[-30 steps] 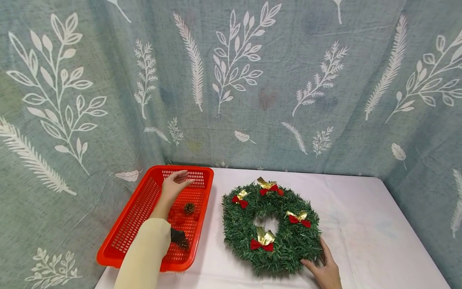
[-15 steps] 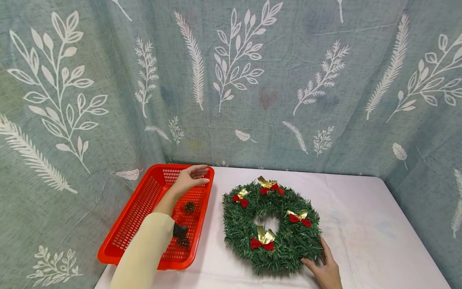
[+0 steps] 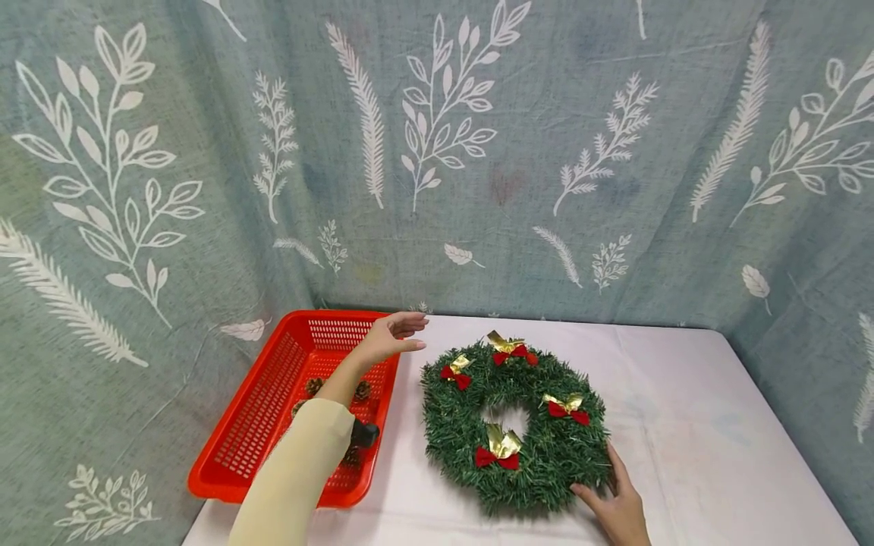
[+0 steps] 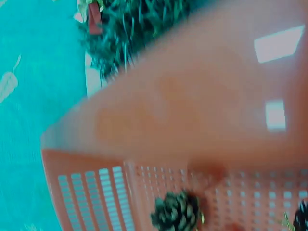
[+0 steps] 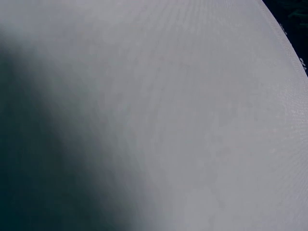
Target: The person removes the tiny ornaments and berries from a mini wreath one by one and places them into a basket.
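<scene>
Just beyond my empty, loose-fingered left hand [image 3: 392, 339] lies the green wreath [image 3: 514, 422], four red-and-gold bows on it; my right hand [image 3: 617, 506] rests flat at its near edge. Pine cones [image 4: 176, 211] wait behind my left wrist in the red basket [image 3: 239, 432], none placed yet

No readable text, label or number shows anywhere (the curtain bears only leaf prints).

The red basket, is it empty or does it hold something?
Not empty: the red basket holds several pine cones, visible in head and left wrist views.
</scene>
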### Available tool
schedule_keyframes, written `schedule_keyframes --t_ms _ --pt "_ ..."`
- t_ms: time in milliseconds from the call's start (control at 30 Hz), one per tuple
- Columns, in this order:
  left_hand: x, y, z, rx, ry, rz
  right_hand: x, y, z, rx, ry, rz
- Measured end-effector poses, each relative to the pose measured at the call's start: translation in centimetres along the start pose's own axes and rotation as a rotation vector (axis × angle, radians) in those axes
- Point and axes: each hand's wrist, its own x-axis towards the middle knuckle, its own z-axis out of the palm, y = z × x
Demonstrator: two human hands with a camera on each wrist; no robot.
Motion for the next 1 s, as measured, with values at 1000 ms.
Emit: schedule_keyframes --t_ms 1000 --pt "5.0 0.0 10.3 -0.022 -0.128 -0.036 0.2 0.3 0.5 -0.004 0.048 -0.008"
